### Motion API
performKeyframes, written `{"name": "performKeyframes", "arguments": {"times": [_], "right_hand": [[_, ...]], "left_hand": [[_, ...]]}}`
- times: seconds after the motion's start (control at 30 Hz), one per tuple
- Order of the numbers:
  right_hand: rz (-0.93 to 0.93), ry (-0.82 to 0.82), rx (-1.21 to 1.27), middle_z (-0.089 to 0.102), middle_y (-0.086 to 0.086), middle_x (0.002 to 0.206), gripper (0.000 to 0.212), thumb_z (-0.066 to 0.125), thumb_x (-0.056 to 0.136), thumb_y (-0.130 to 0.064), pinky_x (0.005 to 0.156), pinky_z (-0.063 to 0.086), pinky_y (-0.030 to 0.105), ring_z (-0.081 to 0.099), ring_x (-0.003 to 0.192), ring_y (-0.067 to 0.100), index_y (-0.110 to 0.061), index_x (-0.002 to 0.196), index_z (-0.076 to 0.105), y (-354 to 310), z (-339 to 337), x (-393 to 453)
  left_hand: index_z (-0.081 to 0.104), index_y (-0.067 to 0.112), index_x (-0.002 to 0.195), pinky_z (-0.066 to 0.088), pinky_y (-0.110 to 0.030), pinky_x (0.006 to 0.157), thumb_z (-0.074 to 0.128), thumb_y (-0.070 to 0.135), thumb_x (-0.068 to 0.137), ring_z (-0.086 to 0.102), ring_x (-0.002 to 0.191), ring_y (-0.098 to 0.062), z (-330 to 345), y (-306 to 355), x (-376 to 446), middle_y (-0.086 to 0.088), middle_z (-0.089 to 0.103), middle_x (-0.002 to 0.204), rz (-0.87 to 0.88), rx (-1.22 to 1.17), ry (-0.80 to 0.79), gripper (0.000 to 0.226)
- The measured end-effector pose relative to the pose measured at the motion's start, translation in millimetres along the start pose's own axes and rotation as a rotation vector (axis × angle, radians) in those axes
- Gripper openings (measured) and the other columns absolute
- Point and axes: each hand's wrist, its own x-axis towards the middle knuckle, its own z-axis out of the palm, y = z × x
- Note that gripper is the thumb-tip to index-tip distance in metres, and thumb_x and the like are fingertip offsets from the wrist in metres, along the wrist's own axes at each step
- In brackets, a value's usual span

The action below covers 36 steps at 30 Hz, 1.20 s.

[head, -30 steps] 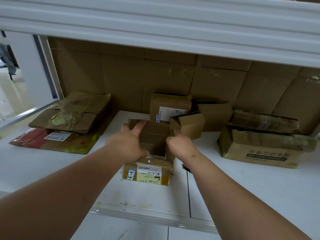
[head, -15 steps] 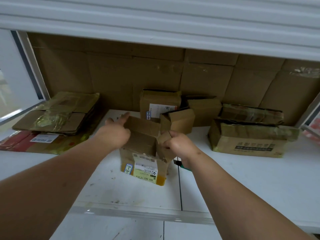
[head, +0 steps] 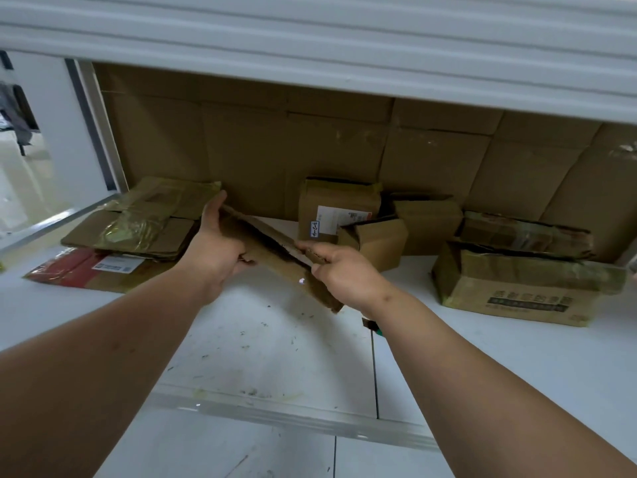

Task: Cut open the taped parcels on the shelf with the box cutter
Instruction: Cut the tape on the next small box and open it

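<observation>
Both hands hold a flattened cardboard box (head: 275, 260) above the shelf (head: 275, 346), left hand (head: 215, 250) gripping its 10 o'clock end, right hand (head: 341, 274) pinching the top edge.

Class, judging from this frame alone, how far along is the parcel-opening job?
Done: a pile of flattened boxes lies at the left. In hand: the left hand and right hand hold a flattened carton above the shelf. Left: a labelled parcel at the back looks closed; the cutter's blade is not visible.
</observation>
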Motion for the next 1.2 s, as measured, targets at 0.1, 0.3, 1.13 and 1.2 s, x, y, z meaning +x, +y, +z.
{"name": "performKeyframes", "arguments": {"times": [0.1, 0.3, 1.13, 1.2], "right_hand": [[-0.089, -0.039, -0.228, 0.031, -0.012, 0.158, 0.052, 0.042, 0.102, -0.014, 0.117, 0.02, 0.024, 0.027, 0.145, 0.013, -0.044, 0.145, 0.041, 11, 7, 0], [0.014, -0.239, -0.353, 0.029, -0.01, 0.159, 0.055, 0.039, 0.102, -0.008, 0.114, 0.013, 0.015, 0.024, 0.147, 0.013, -0.043, 0.144, 0.044, 55, 33, -13], [-0.018, -0.187, -0.885, 0.003, -0.002, 0.165, 0.07, 0.015, 0.096, -0.06, 0.118, -0.009, 0.042, -0.003, 0.151, 0.018, -0.027, 0.157, 0.007, 102, 60, 4], [-0.069, -0.169, -0.883, 0.001, -0.003, 0.165, 0.072, 0.012, 0.095, -0.063, 0.119, -0.011, 0.043, -0.007, 0.151, 0.016, -0.027, 0.157, 0.007, 101, 64, 5]], "left_hand": [[0.028, 0.044, 0.144, 0.06, -0.039, 0.076, 0.066, -0.008, 0.082, 0.063, 0.095, -0.027, -15, -10, -6, -0.006, 0.052, 0.116, 0.003, 0.225, -0.01, 0.09], [0.06, 0.032, 0.105, 0.048, -0.026, 0.067, 0.078, 0.019, 0.077, 0.06, 0.091, -0.017, -42, -48, -27, -0.001, 0.061, 0.103, -0.15, 0.747, -0.288, 0.036], [-0.005, 0.027, 0.156, 0.001, -0.048, 0.12, 0.016, 0.065, 0.097, -0.008, 0.15, -0.024, 19, -107, -23, 0.001, -0.011, 0.164, 0.162, 1.598, -0.524, 0.074], [-0.01, 0.03, 0.155, 0.001, -0.049, 0.119, 0.013, 0.064, 0.097, -0.01, 0.15, -0.024, 22, -110, -21, 0.002, -0.014, 0.163, 0.157, 1.641, -0.532, 0.071]]}}
